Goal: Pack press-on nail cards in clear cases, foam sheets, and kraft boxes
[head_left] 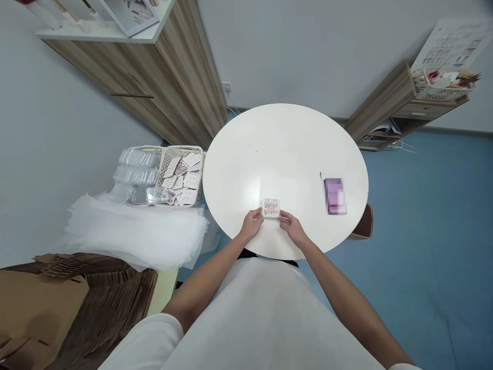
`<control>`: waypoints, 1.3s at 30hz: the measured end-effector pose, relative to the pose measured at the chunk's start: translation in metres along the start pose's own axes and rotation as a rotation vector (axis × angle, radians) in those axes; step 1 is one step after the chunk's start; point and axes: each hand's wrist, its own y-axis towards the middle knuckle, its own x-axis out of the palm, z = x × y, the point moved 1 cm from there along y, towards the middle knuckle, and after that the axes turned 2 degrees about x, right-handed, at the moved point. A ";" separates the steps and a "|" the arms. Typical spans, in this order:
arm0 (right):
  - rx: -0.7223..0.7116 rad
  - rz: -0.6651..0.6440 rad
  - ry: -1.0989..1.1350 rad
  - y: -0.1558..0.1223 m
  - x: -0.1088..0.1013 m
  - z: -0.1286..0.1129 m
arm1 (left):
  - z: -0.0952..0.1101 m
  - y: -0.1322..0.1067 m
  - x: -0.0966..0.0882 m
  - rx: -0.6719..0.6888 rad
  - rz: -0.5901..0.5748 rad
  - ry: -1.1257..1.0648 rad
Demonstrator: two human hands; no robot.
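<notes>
A small clear plastic case (271,208) lies at the near side of the white round table (292,144). Inside it are rows of small pinkish pieces that look like press-on nails. My left hand (252,224) grips the case's left edge between thumb and fingers. On the opposite edge, my right hand (293,227) pinches it in the same way. The case looks closed and flat, at or just above the tabletop; which of these I cannot tell.
A blurred-out purple item (335,196) lies on the table's right. Left of the table stand a basket of carded packs (185,177), stacked clear cases (136,167), white translucent sheets (138,228) and folded brown cardboard (111,303). A brown bin (364,223) shows beneath the table's right edge.
</notes>
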 end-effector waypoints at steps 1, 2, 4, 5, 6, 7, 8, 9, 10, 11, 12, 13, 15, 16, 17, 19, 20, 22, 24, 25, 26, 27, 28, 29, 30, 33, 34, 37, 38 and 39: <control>0.002 -0.003 -0.016 -0.003 -0.011 0.007 | 0.000 -0.003 0.013 -0.001 -0.010 -0.002; 0.002 -0.005 -0.033 -0.006 -0.020 0.014 | -0.001 -0.006 0.024 -0.001 -0.014 0.004; -0.007 -0.006 -0.067 -0.008 -0.035 0.027 | -0.003 -0.011 0.041 0.005 -0.007 0.030; -0.015 -0.005 -0.080 -0.008 -0.040 0.032 | -0.004 -0.013 0.048 0.010 0.000 0.045; -0.023 -0.001 -0.085 -0.008 -0.043 0.036 | -0.005 -0.016 0.053 0.014 0.006 0.059; -0.029 0.001 -0.085 -0.008 -0.046 0.039 | -0.006 -0.018 0.056 0.016 0.011 0.071; -0.033 0.000 -0.083 -0.007 -0.048 0.042 | -0.007 -0.020 0.059 0.016 0.015 0.079; -0.034 -0.002 -0.087 -0.007 -0.049 0.045 | -0.007 -0.021 0.060 0.014 0.017 0.087; -0.034 -0.006 -0.098 -0.007 -0.049 0.046 | -0.007 -0.022 0.061 0.013 0.017 0.097; -0.033 -0.010 -0.117 -0.006 -0.049 0.048 | -0.007 -0.023 0.061 0.013 0.019 0.109; -0.032 -0.012 -0.139 -0.006 -0.048 0.049 | -0.007 -0.024 0.060 0.014 0.021 0.123; -0.033 -0.010 -0.159 -0.007 -0.046 0.050 | -0.006 -0.024 0.059 0.017 0.023 0.139; -0.036 0.003 -0.174 -0.008 -0.043 0.053 | -0.006 -0.025 0.056 0.031 0.016 0.170; -0.037 0.013 -0.168 -0.010 -0.041 0.055 | -0.006 -0.026 0.055 0.041 0.008 0.184; -0.039 0.024 -0.156 -0.011 -0.039 0.057 | -0.006 -0.028 0.054 0.053 -0.004 0.198; -0.044 0.043 -0.135 -0.015 -0.035 0.062 | -0.008 -0.031 0.051 0.080 -0.039 0.229; -0.048 0.051 -0.134 -0.016 -0.034 0.065 | -0.010 -0.032 0.050 0.093 -0.058 0.249; -0.059 0.068 -0.162 -0.020 -0.031 0.069 | -0.014 -0.034 0.050 0.115 -0.089 0.291; -0.073 0.093 -0.240 -0.023 -0.028 0.072 | -0.017 -0.035 0.049 0.130 -0.103 0.327; -0.084 0.115 -0.297 -0.024 -0.027 0.072 | -0.018 -0.035 0.048 0.134 -0.105 0.344; -0.098 0.145 -0.366 -0.026 -0.027 0.071 | -0.019 -0.034 0.047 0.139 -0.105 0.366; -0.120 0.178 -0.443 -0.028 -0.026 0.069 | -0.019 -0.034 0.046 0.147 -0.102 0.392; -0.154 0.210 -0.528 -0.030 -0.026 0.067 | -0.019 -0.033 0.044 0.164 -0.099 0.427; -0.199 0.234 -0.619 -0.031 -0.025 0.064 | -0.018 -0.033 0.041 0.193 -0.098 0.467; -0.252 0.248 -0.716 -0.032 -0.025 0.060 | -0.017 -0.032 0.039 0.236 -0.100 0.512; -0.425 0.215 -1.001 -0.028 -0.023 0.047 | -0.014 -0.028 0.032 0.396 -0.169 0.652; -0.475 0.188 -1.079 -0.024 -0.023 0.043 | -0.014 -0.027 0.030 0.433 -0.206 0.698; -0.578 0.080 -1.233 -0.010 -0.022 0.035 | -0.015 -0.024 0.029 0.466 -0.298 0.811; -0.596 0.044 -1.263 -0.006 -0.023 0.033 | -0.015 -0.024 0.029 0.466 -0.314 0.839; -0.609 0.012 -1.288 -0.001 -0.023 0.032 | -0.016 -0.023 0.029 0.468 -0.324 0.859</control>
